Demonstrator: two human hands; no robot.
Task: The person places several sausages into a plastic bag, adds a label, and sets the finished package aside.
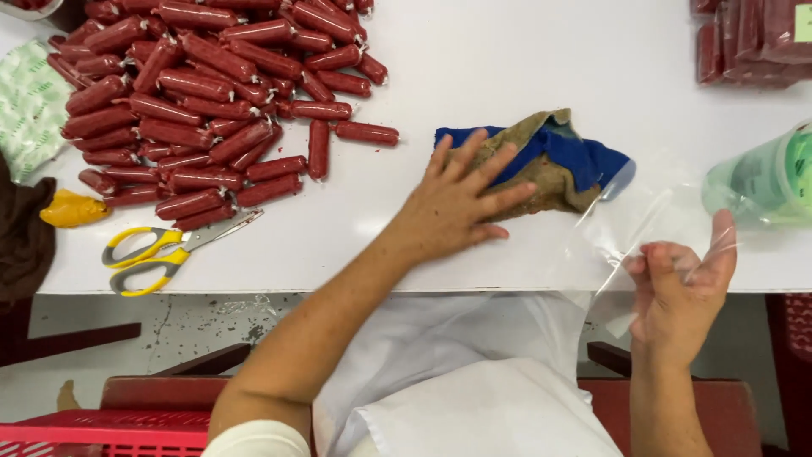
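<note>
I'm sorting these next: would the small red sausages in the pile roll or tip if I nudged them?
The small red cylindrical sausages would probably roll sideways, being round and smooth. They lie flat, so tipping seems unlikely. Their glossy casings may be somewhat slippery on the white table.

A clear plastic bag (643, 228) lies at the table's right edge. Flat packs of red sausages (748, 38) sit stacked at top right. A green-patterned white packet (30, 106) lies at far left. A pale green plastic tub (765, 178) sits at right.
</note>
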